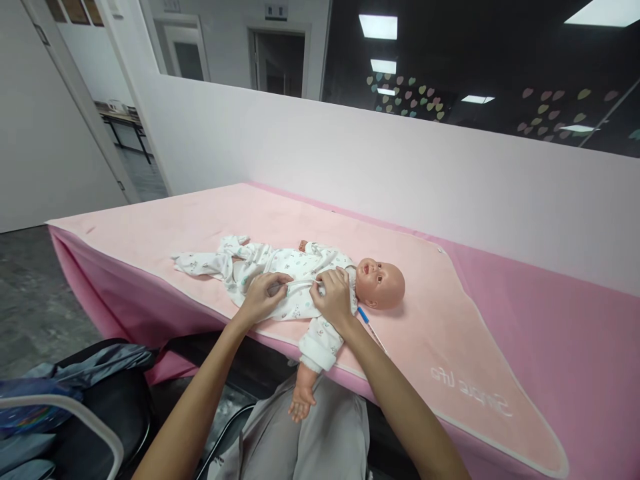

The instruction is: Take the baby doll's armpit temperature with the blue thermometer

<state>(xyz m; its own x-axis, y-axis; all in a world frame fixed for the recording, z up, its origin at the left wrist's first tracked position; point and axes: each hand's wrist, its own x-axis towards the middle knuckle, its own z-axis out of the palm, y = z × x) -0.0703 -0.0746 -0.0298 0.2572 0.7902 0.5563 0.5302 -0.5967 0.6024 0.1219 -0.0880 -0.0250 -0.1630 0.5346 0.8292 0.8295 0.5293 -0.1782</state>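
Note:
A baby doll (pixel 381 285) lies on its back on the pink mat, head to the right. It wears a white patterned romper (pixel 295 303). My left hand (pixel 265 295) pinches the romper's front at the doll's belly. Farther up, near the doll's chest, my right hand (pixel 334 293) also pinches the cloth, and a fold runs taut between both hands. The doll's near arm, in a cuffed sleeve (pixel 320 343), hangs over the mat's edge toward my lap. Beside my right wrist lies a thin stick with a blue end (pixel 363 315), partly covered by my forearm.
The light pink mat (pixel 440 320) covers much of a table with a darker pink cloth (pixel 565 333). A white wall (pixel 350 160) with a window above it bounds the far side. At lower left stands a black chair (pixel 120 400) with clothing and a bag on it.

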